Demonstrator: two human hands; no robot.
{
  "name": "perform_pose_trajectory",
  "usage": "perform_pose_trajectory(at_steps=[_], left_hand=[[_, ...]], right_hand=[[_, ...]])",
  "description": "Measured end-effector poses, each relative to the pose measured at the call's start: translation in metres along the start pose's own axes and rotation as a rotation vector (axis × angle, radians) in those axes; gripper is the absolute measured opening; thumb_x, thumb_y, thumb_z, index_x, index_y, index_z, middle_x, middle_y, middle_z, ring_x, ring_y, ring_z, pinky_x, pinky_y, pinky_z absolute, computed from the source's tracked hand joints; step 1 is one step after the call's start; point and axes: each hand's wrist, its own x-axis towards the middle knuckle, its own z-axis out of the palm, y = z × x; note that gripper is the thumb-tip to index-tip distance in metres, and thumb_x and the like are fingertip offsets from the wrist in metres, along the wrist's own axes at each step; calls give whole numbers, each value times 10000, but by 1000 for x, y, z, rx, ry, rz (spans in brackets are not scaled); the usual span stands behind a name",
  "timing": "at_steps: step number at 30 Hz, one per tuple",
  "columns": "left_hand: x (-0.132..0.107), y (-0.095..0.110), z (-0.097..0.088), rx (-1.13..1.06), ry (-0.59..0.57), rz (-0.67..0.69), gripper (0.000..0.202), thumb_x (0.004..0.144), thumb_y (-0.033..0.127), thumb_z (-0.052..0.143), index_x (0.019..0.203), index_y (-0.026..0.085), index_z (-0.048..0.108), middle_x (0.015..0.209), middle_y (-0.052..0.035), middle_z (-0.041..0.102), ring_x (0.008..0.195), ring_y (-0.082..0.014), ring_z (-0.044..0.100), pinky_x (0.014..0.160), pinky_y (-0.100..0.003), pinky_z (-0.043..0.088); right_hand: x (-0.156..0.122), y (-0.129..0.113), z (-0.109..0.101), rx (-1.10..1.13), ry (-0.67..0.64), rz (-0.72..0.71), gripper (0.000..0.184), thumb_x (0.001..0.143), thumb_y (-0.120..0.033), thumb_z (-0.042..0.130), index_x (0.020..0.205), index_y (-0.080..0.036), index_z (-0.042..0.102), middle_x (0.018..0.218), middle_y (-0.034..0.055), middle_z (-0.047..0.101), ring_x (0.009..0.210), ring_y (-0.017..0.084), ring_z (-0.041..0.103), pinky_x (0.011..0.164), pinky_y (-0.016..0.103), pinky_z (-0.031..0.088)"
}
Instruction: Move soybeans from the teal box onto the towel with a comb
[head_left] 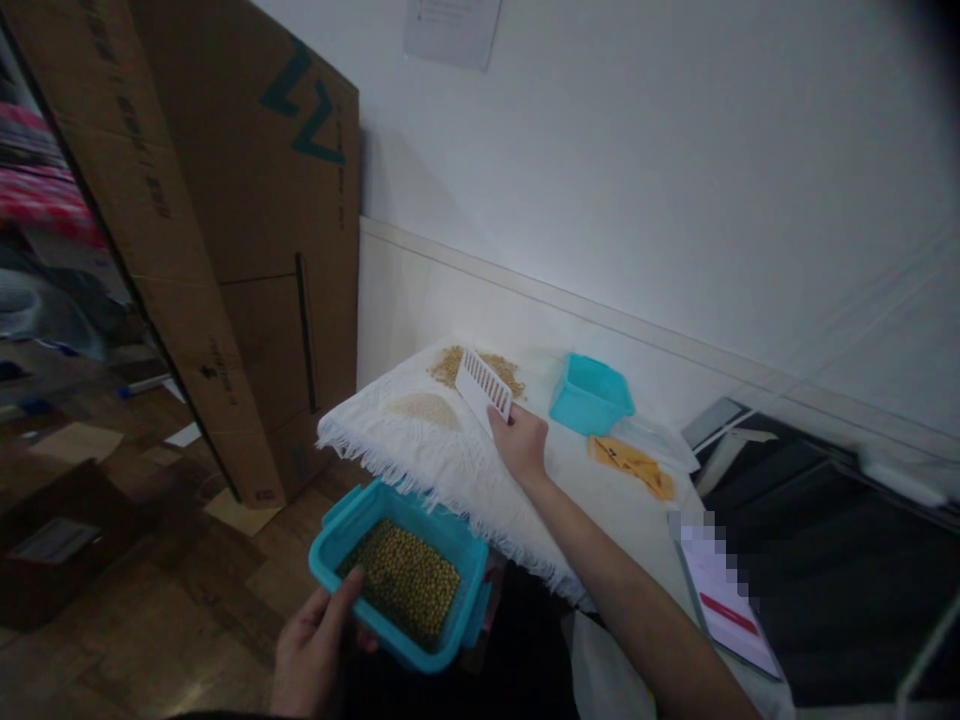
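Observation:
My left hand point(319, 635) grips the near-left rim of a teal plastic tub point(420, 655), thumb over the edge. Yellowish-green beans or pellets point(420, 575) cover its floor. The tub is held just off the front edge of a small table. My right hand point(519, 440) pinches the lower corner of a white slotted plastic piece point(484, 385), perhaps a scoop. That piece is tilted over the white fringed cloth point(480, 485) on the table. Behind it lies a loose pile of tan grains point(448, 368). A paler, finer heap point(426, 408) sits nearer the cloth's fringe.
A second teal container point(592, 390) stands near the wall, with a folded yellow cloth point(632, 465) in front. A tablet or phone-like screen point(724, 590) lies at the table's right. A tall cardboard box point(255, 230) rises at left. Papers litter the wooden floor point(225, 590).

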Motion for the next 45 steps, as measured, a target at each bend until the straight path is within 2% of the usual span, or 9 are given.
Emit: perform_pose_trajectory(at_steps=[4,8,16,22,33,36,38,41,45], left_hand=[[0,1,1,-19,3,-70,441,632,592,774,540,197,598,420,16,562,391,-142,499,410,-254,408],[-1,6,4,-32,19,-78,464,582,612,788,527,194,595,404,23,541,386,-132,489,407,-245,394],[5,-5,-1,-34,20,-62,443,656,580,769,549,193,580,427,28,555,405,-122,479,411,-237,378],[7,-10,-3,-80,26,-71,438,638,562,795,566,185,583,421,43,545,390,-112,473,403,-226,382],[3,-2,-2,-32,2,2,394,666,523,771,555,189,594,428,26,550,380,-126,492,392,-241,406],[3,-1,-1,-24,6,-11,390,653,519,778,553,189,596,434,21,562,379,-128,497,389,-241,411],[4,-1,0,-40,3,-33,390,641,519,786,556,188,598,438,19,571,383,-131,507,394,-243,421],[5,-1,0,-78,10,-60,405,604,535,803,560,186,604,431,20,570,383,-136,516,396,-246,435],[5,-1,0,-54,9,-55,414,616,545,796,548,181,611,437,12,575,387,-134,519,391,-241,432]], right_hand=[[2,1,11,35,-42,11,322,851,-380,560,715,-151,741,579,33,658,553,158,590,560,237,367],[8,16,18,55,-9,118,265,809,-365,614,767,-151,764,667,61,723,609,186,637,584,249,404],[17,65,-1,62,50,256,318,759,-398,662,853,-118,780,749,89,764,634,217,668,583,269,455],[21,88,-12,61,73,313,345,740,-402,679,891,-111,787,766,104,768,660,244,686,597,291,474],[27,114,-37,82,94,338,375,708,-421,703,894,-108,789,801,115,772,697,276,695,610,317,483],[31,115,-48,49,138,280,410,763,-462,652,933,-113,782,825,108,771,701,262,682,618,310,468],[34,113,-52,-73,161,219,404,808,-465,603,905,-114,779,779,113,759,687,258,662,638,316,451],[34,110,-48,-255,128,180,375,858,-416,540,869,-120,770,768,136,746,697,260,648,676,324,432],[31,110,-34,-279,102,199,344,868,-361,523,887,-117,765,830,170,749,753,276,663,691,324,427]])
